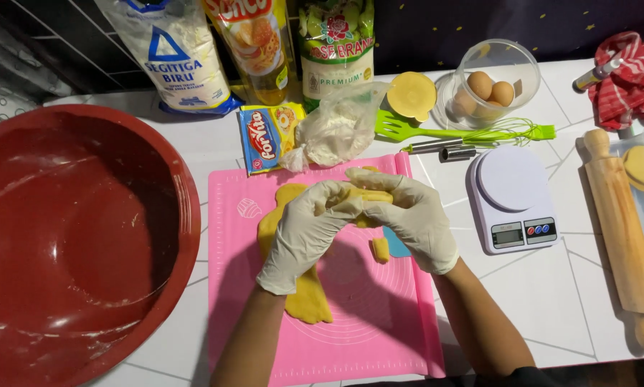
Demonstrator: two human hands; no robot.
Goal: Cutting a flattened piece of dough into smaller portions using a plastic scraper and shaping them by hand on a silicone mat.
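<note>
Both hands wear white gloves and meet over a pink silicone mat (379, 322). My left hand (304, 233) and my right hand (408, 215) pinch a lump of yellow dough (368, 195) between their fingers. A flattened sheet of the same yellow dough (308, 297) lies on the mat under my left hand. A small dough scrap (381, 249) rests beside a blue scraper (397, 247), mostly hidden by my right hand.
A large red bowl (71, 236) fills the left. Behind the mat stand bags and a bottle, a yellow packet (264, 136), a plastic bag of flour (336, 129), a green spatula (437, 132) and eggs in a clear container (490, 86). A white scale (512, 197) and a wooden rolling pin (623, 229) lie to the right.
</note>
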